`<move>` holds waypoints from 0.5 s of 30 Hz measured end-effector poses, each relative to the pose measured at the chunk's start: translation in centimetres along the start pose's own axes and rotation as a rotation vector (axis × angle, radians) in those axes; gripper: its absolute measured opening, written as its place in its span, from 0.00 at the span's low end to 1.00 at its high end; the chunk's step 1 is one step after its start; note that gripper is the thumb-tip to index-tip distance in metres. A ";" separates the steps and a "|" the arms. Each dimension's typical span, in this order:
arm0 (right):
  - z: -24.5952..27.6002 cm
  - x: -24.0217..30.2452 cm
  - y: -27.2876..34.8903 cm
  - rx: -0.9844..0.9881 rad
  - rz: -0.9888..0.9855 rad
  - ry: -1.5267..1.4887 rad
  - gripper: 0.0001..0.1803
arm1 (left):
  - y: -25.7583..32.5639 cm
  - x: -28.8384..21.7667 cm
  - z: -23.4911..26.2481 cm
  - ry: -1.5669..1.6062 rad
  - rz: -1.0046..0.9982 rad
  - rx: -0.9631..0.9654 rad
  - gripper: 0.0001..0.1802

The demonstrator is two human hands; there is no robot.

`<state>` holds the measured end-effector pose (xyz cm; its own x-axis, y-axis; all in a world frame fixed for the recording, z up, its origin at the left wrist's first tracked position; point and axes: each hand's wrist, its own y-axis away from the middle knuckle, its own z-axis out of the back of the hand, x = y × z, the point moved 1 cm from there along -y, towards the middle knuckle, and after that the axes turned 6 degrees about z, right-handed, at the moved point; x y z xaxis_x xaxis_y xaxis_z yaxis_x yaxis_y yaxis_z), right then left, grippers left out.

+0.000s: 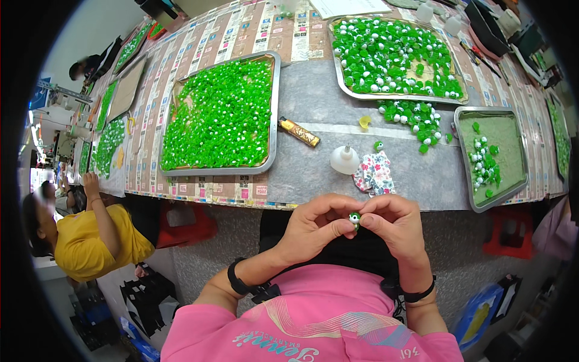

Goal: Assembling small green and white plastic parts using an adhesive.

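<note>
Between my fingertips, just off the table's near edge, is a small green-and-white figurine (354, 218) with a dark eye spot. My left hand (319, 223) pinches it from the left with thumb and fingers. From the other side my right hand (389, 224) closes on it, thumb against the piece. On the table beyond my hands lie a floral cloth (375, 174) and a white squeeze bottle (345, 160) with a thin nozzle. One more green-and-white piece (379, 146) lies by the cloth.
A metal tray of small green pieces (274, 114) stands left, another tray (362, 95) of green-and-white pieces at the far right, with a loose pile (416, 123) before it. A smaller tray (523, 163) is at right. A brown-gold tube (300, 131) lies mid-table. A co-worker (99, 238) in yellow sits left.
</note>
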<state>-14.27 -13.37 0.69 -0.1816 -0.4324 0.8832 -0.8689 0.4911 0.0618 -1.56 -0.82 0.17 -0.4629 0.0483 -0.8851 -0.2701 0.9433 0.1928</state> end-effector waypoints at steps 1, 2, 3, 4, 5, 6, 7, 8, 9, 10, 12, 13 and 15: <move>-0.1 -0.3 0.0 -0.008 0.007 0.001 0.10 | 0.0 0.1 0.1 -0.013 -0.011 -0.001 0.14; -0.2 -0.5 0.1 -0.016 0.014 0.001 0.10 | 0.0 0.2 0.2 -0.008 -0.021 -0.009 0.13; -0.2 -0.5 0.1 -0.014 0.025 0.011 0.09 | 0.1 0.3 0.3 -0.001 -0.031 -0.020 0.12; -0.3 -0.6 0.1 -0.011 0.036 0.020 0.09 | 0.1 0.4 0.3 0.005 -0.042 -0.030 0.11; -0.3 -0.6 0.1 -0.009 0.047 0.030 0.08 | 0.1 0.4 0.5 0.023 -0.035 -0.027 0.11; -0.6 -0.5 0.2 -0.012 0.043 0.030 0.08 | 0.1 0.4 0.6 0.042 -0.029 -0.024 0.11; -0.9 -0.2 0.2 -0.015 0.040 0.030 0.08 | 0.1 0.4 0.7 0.062 -0.022 -0.021 0.11; -1.1 -0.1 0.2 -0.019 0.036 0.030 0.08 | 0.1 0.4 0.7 0.066 -0.027 -0.013 0.11; -1.0 -0.2 0.3 -0.027 0.037 0.010 0.09 | 0.0 0.5 0.7 0.071 -0.032 -0.003 0.11; -0.9 -0.5 0.4 -0.034 0.038 -0.011 0.10 | 0.0 0.5 0.7 0.075 -0.037 0.007 0.11; -0.7 -0.6 0.5 -0.039 0.044 -0.019 0.12 | -0.1 0.5 0.6 0.102 -0.014 0.004 0.11; -0.7 -0.6 0.5 -0.036 0.049 -0.007 0.12 | 0.0 0.6 0.5 0.115 -0.002 0.002 0.11; -0.7 -0.5 0.5 -0.045 0.059 0.003 0.14 | -0.1 0.7 0.6 0.135 0.003 0.013 0.11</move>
<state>-14.33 -12.38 0.60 -0.2304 -0.4000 0.8871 -0.8350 0.5493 0.0309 -1.35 -0.74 -0.68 -0.5734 0.0079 -0.8193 -0.2580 0.9474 0.1896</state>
